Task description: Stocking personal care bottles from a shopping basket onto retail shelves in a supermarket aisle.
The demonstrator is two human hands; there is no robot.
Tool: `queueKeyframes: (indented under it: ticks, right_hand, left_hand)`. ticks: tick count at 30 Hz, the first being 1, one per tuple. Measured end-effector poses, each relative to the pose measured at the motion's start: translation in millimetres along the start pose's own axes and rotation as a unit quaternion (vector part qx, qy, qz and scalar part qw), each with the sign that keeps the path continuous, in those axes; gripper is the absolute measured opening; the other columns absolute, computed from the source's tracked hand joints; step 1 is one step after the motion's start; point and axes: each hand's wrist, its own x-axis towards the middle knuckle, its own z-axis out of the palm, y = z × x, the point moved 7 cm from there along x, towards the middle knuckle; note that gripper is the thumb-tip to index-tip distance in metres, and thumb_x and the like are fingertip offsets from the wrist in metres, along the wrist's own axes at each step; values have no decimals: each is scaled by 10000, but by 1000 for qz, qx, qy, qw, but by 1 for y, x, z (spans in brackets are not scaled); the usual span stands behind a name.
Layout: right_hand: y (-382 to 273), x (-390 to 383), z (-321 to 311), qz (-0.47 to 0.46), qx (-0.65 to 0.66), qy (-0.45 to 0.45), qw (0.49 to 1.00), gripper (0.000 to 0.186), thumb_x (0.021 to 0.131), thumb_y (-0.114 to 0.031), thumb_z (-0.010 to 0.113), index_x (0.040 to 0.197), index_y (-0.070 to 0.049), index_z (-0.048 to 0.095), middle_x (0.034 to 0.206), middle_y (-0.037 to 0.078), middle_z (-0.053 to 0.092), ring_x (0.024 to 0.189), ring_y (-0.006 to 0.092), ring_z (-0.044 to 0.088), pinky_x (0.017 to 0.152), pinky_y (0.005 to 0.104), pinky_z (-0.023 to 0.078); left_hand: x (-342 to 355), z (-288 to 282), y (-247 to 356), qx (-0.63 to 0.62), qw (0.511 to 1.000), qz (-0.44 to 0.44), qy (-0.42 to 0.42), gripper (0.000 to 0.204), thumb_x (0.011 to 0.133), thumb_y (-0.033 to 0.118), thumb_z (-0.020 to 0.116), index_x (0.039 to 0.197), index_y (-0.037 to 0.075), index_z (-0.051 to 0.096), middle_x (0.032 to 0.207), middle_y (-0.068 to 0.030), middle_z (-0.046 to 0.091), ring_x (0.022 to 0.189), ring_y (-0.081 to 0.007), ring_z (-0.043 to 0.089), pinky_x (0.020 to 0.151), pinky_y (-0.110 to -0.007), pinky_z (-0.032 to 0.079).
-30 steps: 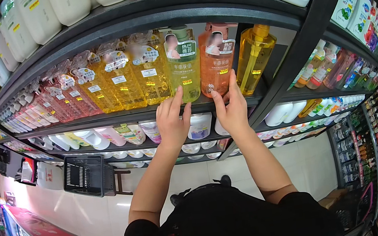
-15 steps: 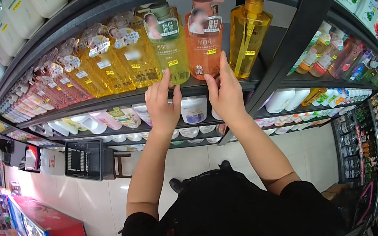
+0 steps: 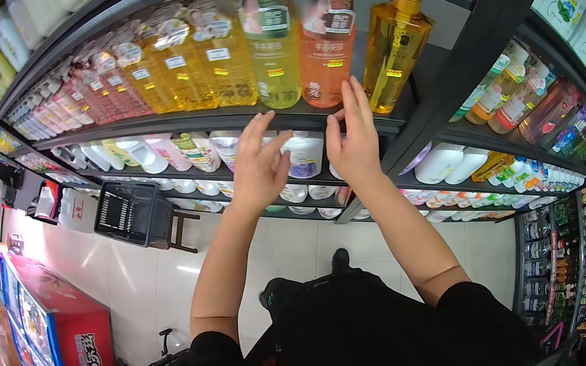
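On the upper black shelf stand a pale green pump bottle [image 3: 274,58] and an orange pump bottle [image 3: 328,51], side by side and upright, each with a paper tag round its neck. My left hand [image 3: 258,159] is below the green bottle, before the shelf's front edge, fingers apart and nothing in it. My right hand [image 3: 352,137] is open too, its outstretched fingertips at the lower right of the orange bottle; whether they touch it I cannot tell. Right of them stands a golden-yellow pump bottle [image 3: 395,56].
Rows of yellow bottles [image 3: 229,72] and pink bottles [image 3: 120,95] fill the shelf to the left. White bottles [image 3: 304,153] line the shelf below. A black basket [image 3: 134,211] rests on a stool at left. A red freezer chest [image 3: 91,346] stands lower left.
My left hand has come away from the green bottle, down and back from the shelf. My right hand stays by the orange bottle, slightly lower against it. The whole view has tilted a little.
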Motion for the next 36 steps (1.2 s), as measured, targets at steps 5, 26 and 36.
queueKeyframes:
  ticks: [5, 26, 36]
  right_hand:
    - [-5, -11, 0, -23, -34, 20, 999, 575, 905, 14, 612, 1468, 4, 498, 1503, 245, 483, 854, 263, 671, 846, 374, 564]
    - [-23, -21, 22, -56, -158, 119, 979, 259, 852, 57, 603, 1104, 7, 626, 1136, 185, 603, 895, 330, 630, 768, 377, 536]
    - [-23, -13, 43, 15, -153, 157, 976, 180, 797, 72, 595, 965, 8, 585, 1002, 171, 579, 897, 342, 605, 761, 395, 521]
  left_hand:
    - [-52, -29, -7, -57, 994, -70, -63, 376, 850, 52, 761, 1222, 70, 710, 1528, -249, 473, 1340, -417, 525, 1072, -457, 462]
    - [-197, -256, -65, -100, 972, -214, -5, 271, 852, 42, 768, 1121, 57, 738, 1243, -171, 692, 1146, -341, 681, 975, -388, 536]
    - [-141, -222, -136, -220, 950, -218, -48, 264, 891, 84, 753, 1145, 18, 728, 1210, -156, 719, 1114, -315, 700, 954, -369, 548]
